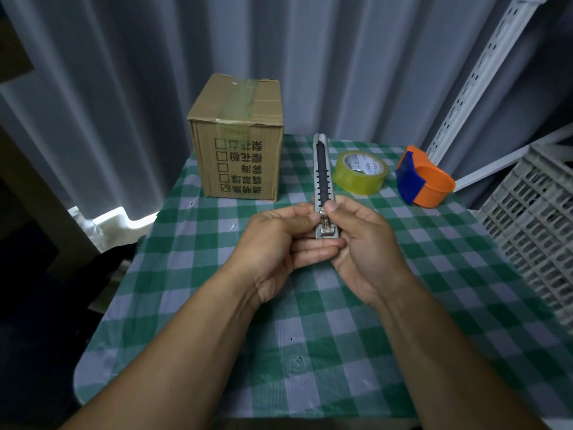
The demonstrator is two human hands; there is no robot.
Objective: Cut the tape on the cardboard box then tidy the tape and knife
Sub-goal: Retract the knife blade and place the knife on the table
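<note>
Now | both hands' grip: left hand (pixel 280 240), right hand (pixel 361 243) clasp knife (pixel 322 178); blade unseen

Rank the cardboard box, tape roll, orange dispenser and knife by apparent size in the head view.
1. cardboard box
2. orange dispenser and tape roll: look alike, unranked
3. knife: long but thin, held nearer the camera by both hands

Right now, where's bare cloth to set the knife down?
Free: the checked cloth near the front edge, under the forearms, and the strip left of the hands below the cardboard box. Crowded: the back right, where the tape roll and orange dispenser sit.
</note>
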